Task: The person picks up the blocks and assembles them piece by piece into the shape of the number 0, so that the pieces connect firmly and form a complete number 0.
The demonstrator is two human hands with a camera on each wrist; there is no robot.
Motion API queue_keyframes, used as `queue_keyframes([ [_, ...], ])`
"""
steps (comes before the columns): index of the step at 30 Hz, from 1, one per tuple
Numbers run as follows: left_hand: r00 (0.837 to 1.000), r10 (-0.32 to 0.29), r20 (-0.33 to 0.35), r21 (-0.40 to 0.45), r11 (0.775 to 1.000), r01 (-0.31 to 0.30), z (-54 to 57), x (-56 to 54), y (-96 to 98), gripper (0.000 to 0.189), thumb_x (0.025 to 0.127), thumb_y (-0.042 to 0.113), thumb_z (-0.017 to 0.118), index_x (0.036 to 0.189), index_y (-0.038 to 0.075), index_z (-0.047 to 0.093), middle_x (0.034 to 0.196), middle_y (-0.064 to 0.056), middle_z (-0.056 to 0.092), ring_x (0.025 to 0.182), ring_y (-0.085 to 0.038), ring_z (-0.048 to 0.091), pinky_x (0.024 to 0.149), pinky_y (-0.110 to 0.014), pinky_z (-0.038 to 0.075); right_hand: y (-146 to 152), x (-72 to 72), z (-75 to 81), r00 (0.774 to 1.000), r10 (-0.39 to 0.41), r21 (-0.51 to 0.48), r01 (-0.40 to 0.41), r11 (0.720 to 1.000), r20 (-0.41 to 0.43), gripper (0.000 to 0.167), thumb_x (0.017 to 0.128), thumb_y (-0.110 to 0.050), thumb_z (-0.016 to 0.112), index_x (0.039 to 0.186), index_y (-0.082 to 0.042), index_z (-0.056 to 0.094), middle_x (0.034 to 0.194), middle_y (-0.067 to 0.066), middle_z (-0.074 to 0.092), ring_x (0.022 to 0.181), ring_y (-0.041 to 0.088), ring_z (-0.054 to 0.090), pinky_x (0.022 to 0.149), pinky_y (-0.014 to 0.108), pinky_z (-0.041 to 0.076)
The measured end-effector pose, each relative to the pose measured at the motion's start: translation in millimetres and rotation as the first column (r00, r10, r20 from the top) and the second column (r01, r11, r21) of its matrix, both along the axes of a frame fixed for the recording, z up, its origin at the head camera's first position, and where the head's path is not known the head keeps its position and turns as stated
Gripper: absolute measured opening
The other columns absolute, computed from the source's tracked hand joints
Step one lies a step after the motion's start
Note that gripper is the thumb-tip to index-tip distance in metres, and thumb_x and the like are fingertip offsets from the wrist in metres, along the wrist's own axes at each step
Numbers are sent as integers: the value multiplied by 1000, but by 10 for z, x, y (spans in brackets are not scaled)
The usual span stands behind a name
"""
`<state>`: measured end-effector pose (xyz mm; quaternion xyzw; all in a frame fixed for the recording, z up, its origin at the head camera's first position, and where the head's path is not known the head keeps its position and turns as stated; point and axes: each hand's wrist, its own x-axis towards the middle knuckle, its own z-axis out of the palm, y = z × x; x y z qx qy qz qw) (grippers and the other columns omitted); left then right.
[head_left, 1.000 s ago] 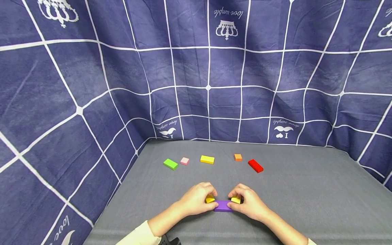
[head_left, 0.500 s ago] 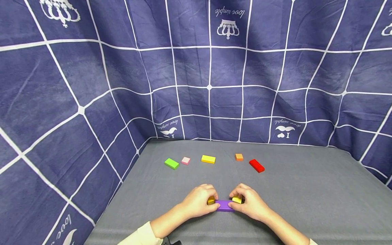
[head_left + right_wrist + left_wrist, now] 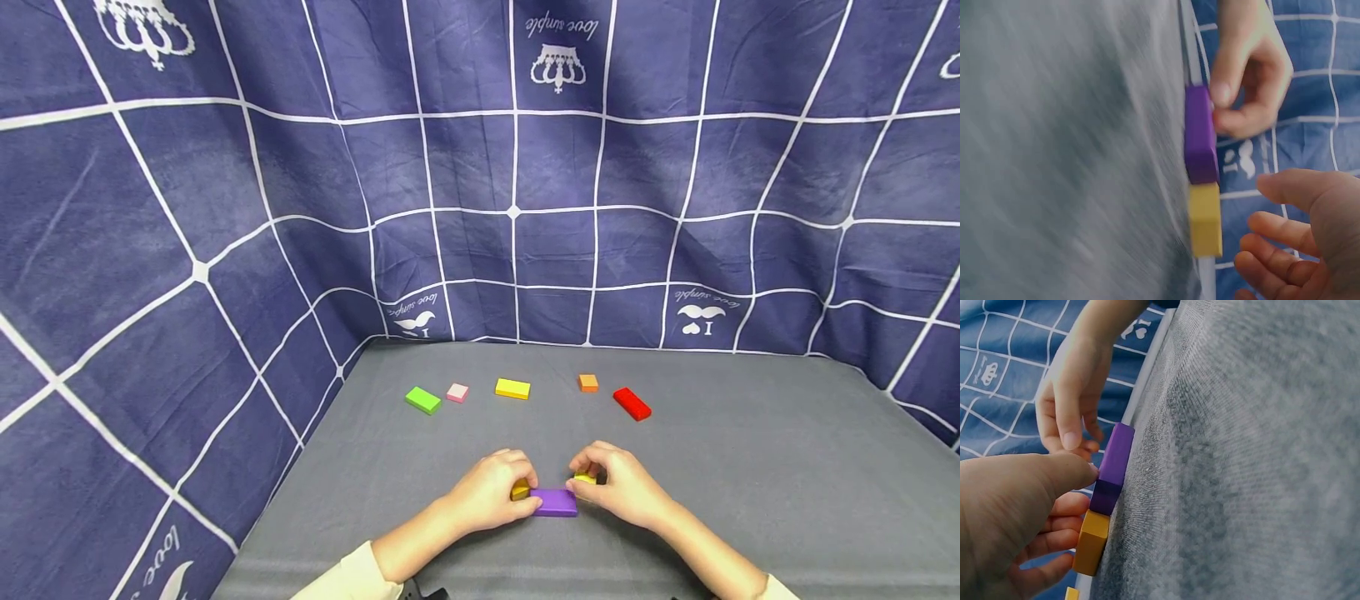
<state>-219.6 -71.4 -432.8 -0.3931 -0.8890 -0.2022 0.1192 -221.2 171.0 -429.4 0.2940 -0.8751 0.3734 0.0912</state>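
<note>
A purple block lies on the grey cloth between my hands. An orange-yellow block meets its left end, and a paler yellow block meets its right end. My left hand bends around the left joint, thumb on the purple block near its corner and fingers behind, partly hiding the orange-yellow block in the head view. My right hand hovers beside the pale yellow block; in the right wrist view its thumb and relaxed fingers stand apart from the blocks.
Farther back lie a green block, a small pink block, a yellow block, a small orange block and a red block. A blue cloth with white lines hangs behind the table.
My right hand has let go and drawn slightly back and right, its thumb off the purple block, whose right end now shows. My left hand keeps its place at the left joint.
</note>
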Motion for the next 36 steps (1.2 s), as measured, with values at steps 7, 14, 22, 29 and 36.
queue_keyframes([
  [7,1000,9,-17,-2,1000,-9,-3,7,-3,16,80,27,78,83,16,66,82,9,58,76,-4,48,67,-14,36,166,-251,62,995,-101,20,100,995,20,11,83,-17,76,88,-12,69,80,-11,57,74,7,54,63,26,46],
  [14,1000,8,-17,-2,1000,-8,-21,1,0,16,80,27,77,83,17,66,83,10,58,77,-3,47,66,-13,34,386,-615,94,990,-138,51,136,989,26,7,83,-11,73,86,-9,67,76,-8,58,71,8,53,62,26,44],
  [22,1000,5,-18,2,1000,-5,-24,-5,-1,16,80,27,78,83,16,67,84,9,59,78,-4,48,67,-13,35,631,-927,204,980,-194,130,186,974,50,7,84,-7,69,89,-2,67,76,-1,61,69,13,55,62,30,44],
  [29,1000,4,-13,-6,1000,-4,-25,-14,-2,16,80,27,78,83,16,66,81,11,56,76,-2,46,66,-12,34,818,-1119,245,978,-208,194,200,960,19,14,77,-4,67,89,1,68,76,2,61,69,15,55,63,32,43],
  [36,1000,-2,-16,-5,1000,2,-26,-12,-7,16,80,28,78,83,16,66,81,10,56,76,-3,45,66,-12,33,916,-1234,290,992,-106,266,85,960,65,40,62,-1,71,102,4,67,95,14,64,89,33,59,76,43,46],
])
